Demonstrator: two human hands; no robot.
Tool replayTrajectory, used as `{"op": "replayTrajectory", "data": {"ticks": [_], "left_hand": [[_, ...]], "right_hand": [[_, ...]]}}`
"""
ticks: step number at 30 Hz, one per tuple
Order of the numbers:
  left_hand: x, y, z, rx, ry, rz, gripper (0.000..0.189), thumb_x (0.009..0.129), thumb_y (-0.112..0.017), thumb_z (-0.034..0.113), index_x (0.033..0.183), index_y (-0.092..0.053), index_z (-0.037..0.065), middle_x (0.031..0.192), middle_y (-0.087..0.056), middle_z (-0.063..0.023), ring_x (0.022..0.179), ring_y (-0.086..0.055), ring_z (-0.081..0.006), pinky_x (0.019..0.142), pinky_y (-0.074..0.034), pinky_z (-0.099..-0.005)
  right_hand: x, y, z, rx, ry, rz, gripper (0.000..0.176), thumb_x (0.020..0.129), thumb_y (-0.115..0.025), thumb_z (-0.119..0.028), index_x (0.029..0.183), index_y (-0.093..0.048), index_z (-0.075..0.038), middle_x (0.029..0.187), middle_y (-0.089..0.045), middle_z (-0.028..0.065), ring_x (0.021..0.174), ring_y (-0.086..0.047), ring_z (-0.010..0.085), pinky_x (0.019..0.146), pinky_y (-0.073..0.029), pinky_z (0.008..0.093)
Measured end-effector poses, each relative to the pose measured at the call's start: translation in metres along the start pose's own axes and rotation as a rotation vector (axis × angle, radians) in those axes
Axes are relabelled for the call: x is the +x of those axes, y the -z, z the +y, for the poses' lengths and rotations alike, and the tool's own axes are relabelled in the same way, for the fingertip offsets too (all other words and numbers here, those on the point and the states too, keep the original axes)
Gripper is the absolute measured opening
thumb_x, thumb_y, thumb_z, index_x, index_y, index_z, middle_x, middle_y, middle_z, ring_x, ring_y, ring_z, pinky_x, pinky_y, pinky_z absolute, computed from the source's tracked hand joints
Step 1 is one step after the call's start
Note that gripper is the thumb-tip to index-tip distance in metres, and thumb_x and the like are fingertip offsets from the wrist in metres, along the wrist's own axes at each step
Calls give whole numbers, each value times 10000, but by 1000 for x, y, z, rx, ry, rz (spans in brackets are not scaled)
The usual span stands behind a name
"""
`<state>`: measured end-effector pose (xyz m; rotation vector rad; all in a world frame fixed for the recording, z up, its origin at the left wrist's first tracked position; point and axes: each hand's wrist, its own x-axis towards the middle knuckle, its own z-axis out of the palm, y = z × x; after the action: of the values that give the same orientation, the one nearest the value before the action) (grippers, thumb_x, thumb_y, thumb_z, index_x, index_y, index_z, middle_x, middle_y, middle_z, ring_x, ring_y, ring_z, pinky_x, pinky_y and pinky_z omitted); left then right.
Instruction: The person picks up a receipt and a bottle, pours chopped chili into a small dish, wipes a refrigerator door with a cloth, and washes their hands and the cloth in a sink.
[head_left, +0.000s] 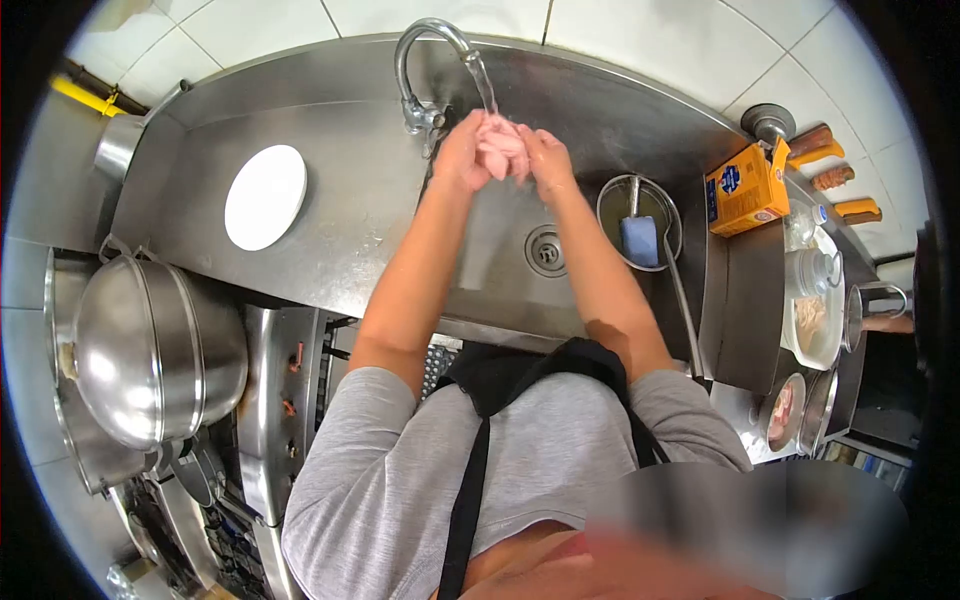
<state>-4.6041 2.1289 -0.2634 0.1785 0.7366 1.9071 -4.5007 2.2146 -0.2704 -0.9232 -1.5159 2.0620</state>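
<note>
Pale pink raw meat [502,150], which looks like chicken, is held between my two hands over the sink [492,265]. My left hand [462,155] closes around its left side, and my right hand [547,165] grips it from the right. Water falls on the meat from the curved metal faucet [432,26] just above. The fingertips are partly hidden by the meat and the water. Below and to the right of my hands is the sink drain [546,251].
A white plate [265,198] lies on the steel drainboard at left. Right of the drain stands a metal pot [608,222] with a blue-headed utensil [640,240] and a long handle. An orange box [742,190] sits on the right ledge. A large steel pot [165,350] is at lower left.
</note>
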Motion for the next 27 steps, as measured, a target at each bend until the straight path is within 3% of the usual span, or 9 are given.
{"op": "replayTrajectory", "data": {"ticks": [1, 6, 7, 10, 14, 17, 20, 25, 27], "left_hand": [[7, 10, -15, -75, 17, 69, 140, 787, -479, 162, 852, -512, 42, 803, -560, -83, 714, -557, -192, 636, -468, -317], [11, 27, -59, -231, -374, -423, 198, 828, -425, 274, 840, -518, 100, 764, -558, -42, 657, -550, -178, 583, -470, -307], [9, 28, -67, -262, -472, -564, 214, 836, -412, 299, 840, -518, 113, 762, -558, -34, 649, -548, -176, 574, -472, -305], [-1, 0, -56, 54, 71, 122, 240, 843, -401, 341, 827, -522, 133, 783, -567, -32, 653, -555, -167, 557, -472, -286], [-21, -44, -69, 465, 310, -95, 295, 836, -459, 333, 967, -525, 78, 824, -548, -48, 716, -535, -129, 619, -445, -239], [-7, -25, -72, 661, 295, 4, 312, 835, -449, 294, 1049, -494, 71, 926, -526, -72, 837, -512, -168, 728, -416, -307], [12, 13, -70, 576, 316, 154, 278, 832, -440, 247, 1044, -483, 73, 931, -501, -64, 876, -488, -205, 764, -383, -344], [20, 37, -82, 517, 391, 241, 281, 831, -444, 248, 1053, -457, 77, 928, -487, -80, 859, -473, -215, 719, -397, -341], [21, 43, -83, 497, 414, 240, 314, 830, -445, 259, 1085, -429, 78, 958, -474, -102, 864, -470, -224, 723, -398, -346]], "right_hand": [[-1, -14, 8, 322, 131, 90, 197, 744, -592, -200, 688, -529, -22, 667, -571, 47, 674, -556, 158, 631, -439, 319], [-47, -60, -4, -748, 1199, 125, 250, 623, -641, -208, 537, -467, -51, 625, -516, 81, 562, -508, 275, 497, -406, 324], [-42, -54, -1, -686, 1048, 152, 256, 621, -632, -230, 534, -468, -54, 626, -512, 90, 593, -518, 286, 516, -400, 358], [-15, -21, 0, -765, 832, 318, 265, 652, -609, -279, 556, -496, -59, 647, -520, 113, 629, -527, 311, 548, -401, 407], [-11, 82, -8, -1225, 766, 566, 355, 738, -532, -367, 647, -582, -27, 721, -552, 169, 719, -532, 323, 626, -441, 391], [-37, 158, 5, -1555, 520, 419, 336, 776, -483, -341, 831, -568, -21, 825, -554, 167, 777, -532, 303, 660, -441, 410], [2, 200, 87, -1752, -160, 128, 329, 762, -510, -294, 980, -531, -49, 1032, -523, 172, 975, -498, 316, 768, -437, 359], [-11, 169, 74, -1875, -101, -236, 382, 754, -508, -282, 1066, -524, -63, 1061, -540, 111, 995, -507, 265, 802, -422, 348], [7, 183, 89, -1845, -226, -56, 370, 755, -501, -292, 1045, -538, -66, 1067, -542, 105, 989, -515, 249, 796, -427, 333]]}}
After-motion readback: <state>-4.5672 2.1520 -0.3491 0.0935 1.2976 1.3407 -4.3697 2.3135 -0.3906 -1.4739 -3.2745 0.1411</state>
